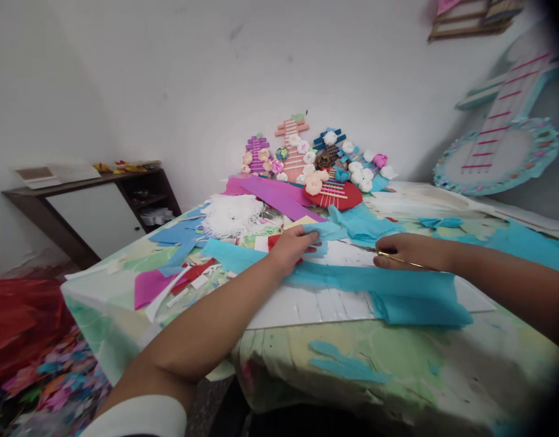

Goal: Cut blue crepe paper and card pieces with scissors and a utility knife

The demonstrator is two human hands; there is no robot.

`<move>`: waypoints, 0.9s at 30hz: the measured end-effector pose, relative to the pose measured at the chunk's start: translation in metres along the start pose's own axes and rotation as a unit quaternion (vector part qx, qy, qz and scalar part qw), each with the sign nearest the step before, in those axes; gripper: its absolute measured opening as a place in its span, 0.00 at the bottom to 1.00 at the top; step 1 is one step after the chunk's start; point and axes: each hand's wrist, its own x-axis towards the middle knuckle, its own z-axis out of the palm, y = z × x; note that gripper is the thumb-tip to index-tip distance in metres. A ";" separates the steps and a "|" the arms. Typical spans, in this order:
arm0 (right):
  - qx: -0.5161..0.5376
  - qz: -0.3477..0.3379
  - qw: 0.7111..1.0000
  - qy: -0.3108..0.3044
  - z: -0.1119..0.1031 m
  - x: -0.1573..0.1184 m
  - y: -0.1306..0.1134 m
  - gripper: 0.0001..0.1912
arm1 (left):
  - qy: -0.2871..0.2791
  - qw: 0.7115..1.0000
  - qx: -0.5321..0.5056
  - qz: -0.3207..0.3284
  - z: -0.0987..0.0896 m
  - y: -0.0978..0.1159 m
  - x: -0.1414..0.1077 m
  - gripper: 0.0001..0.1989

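My left hand [298, 247] pinches a small light blue crepe paper piece [327, 232] over the middle of the table. To its right, my right hand [394, 250] is closed around a thin gold-coloured metal tool [404, 260], whose slim tip points left toward the paper. What kind of tool it is cannot be made out. A long turquoise paper strip [352, 277] lies just below both hands, across a white board [320, 308]. More crumpled turquoise paper [363, 223] rests beyond the hands.
Decorated craft pieces with paper flowers [292, 152] lean at the wall. White shredded paper [233, 215], purple strips [279, 197] and scraps cover the left side. A large blue-edged craft instrument [498, 152] stands at the right. A dark cabinet [97, 212] is at the far left.
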 end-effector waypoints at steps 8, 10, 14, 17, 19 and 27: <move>0.404 0.097 0.892 0.178 -0.001 0.007 -0.049 0.19 | -0.004 0.993 0.094 0.066 0.008 0.004 -0.007 0.10; 0.518 0.012 0.835 0.185 0.003 0.015 -0.071 0.18 | -0.019 0.985 0.139 0.097 0.012 0.010 -0.013 0.10; 0.587 -0.079 0.768 0.244 0.002 0.024 -0.093 0.12 | -0.027 0.954 0.240 0.180 0.020 0.025 -0.030 0.11; 0.580 -0.082 0.760 0.281 -0.012 0.017 -0.087 0.11 | -0.031 0.921 0.301 0.245 0.025 0.040 -0.053 0.08; 0.541 -0.067 0.786 0.291 -0.024 0.003 -0.078 0.12 | -0.041 0.883 0.346 0.315 0.031 0.054 -0.072 0.07; 0.341 -0.110 0.932 0.063 -0.054 -0.097 -0.058 0.16 | 0.036 0.865 0.270 0.421 0.080 0.109 -0.078 0.26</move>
